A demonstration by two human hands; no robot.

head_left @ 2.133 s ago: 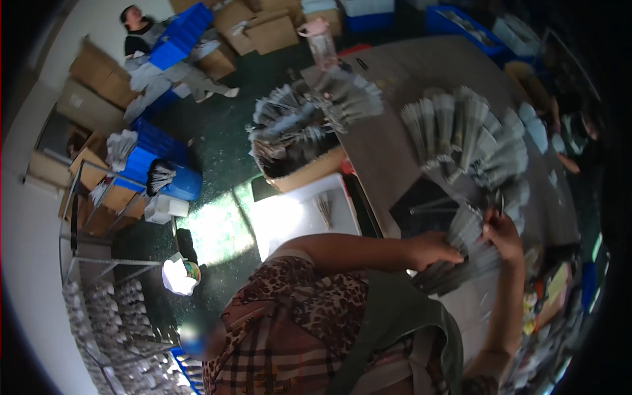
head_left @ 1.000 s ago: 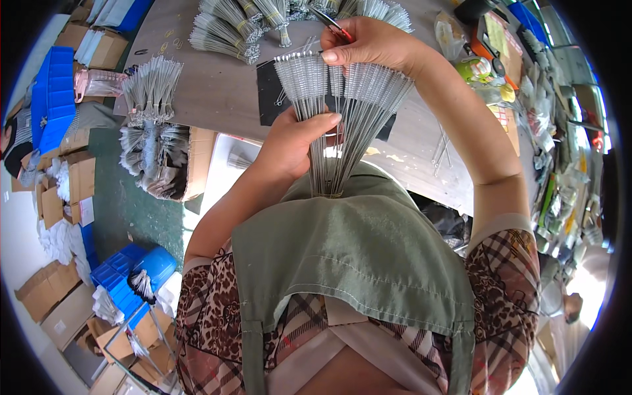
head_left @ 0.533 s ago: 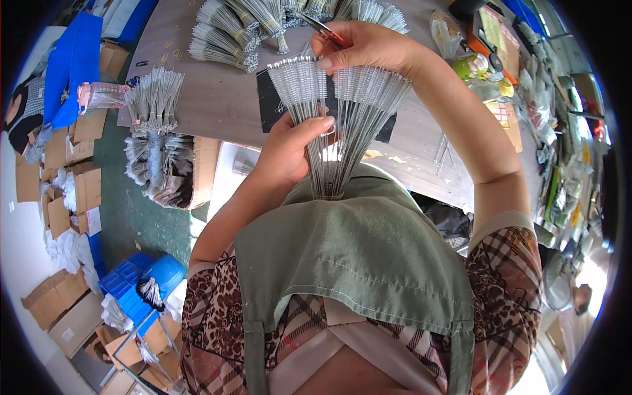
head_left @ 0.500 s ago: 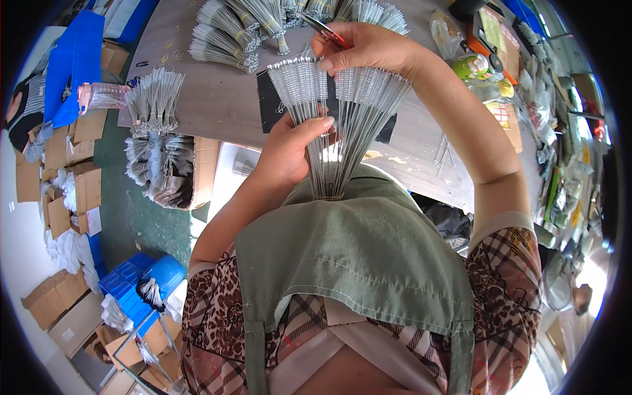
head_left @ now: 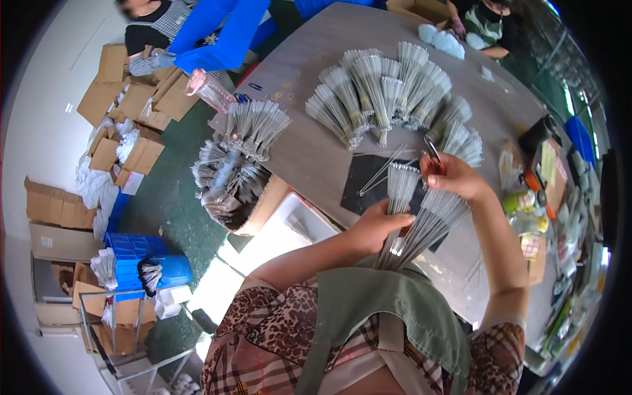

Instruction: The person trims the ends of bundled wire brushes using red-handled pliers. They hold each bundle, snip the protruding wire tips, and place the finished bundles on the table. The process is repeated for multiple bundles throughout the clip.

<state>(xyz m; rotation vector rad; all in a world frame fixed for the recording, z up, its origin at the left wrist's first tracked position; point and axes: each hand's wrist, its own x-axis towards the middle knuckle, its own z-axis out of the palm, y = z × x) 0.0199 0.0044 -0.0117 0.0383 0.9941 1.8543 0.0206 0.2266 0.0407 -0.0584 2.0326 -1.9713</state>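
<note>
Left of the bench, cardboard cartons and a blue tub stand on the green floor; a co-worker grasps a blue crate near the bench's far left corner. Along the left edge are a pink-lidded jug and a pile of wire brushes, with an open carton of similar brushes just outside it. Toward the middle lies a black mat bearing loose wires; beyond it, tied bundles form an arc, closing off the space on the far side. The left hand is closed around the stems of a held bundle, located over the bench's near edge, in front of the apron. Principal relation: the bundle's long axis runs from the apron outward, bristled ends away from the body and parted into two clusters, the narrower in the left hand. At the bristled ends, the right hand grasps a red-handled metal tool; whether its fingertips also pinch a brush cannot be told. Toward the right edge, a black cup and assorted clutter border the right forearm.
</note>
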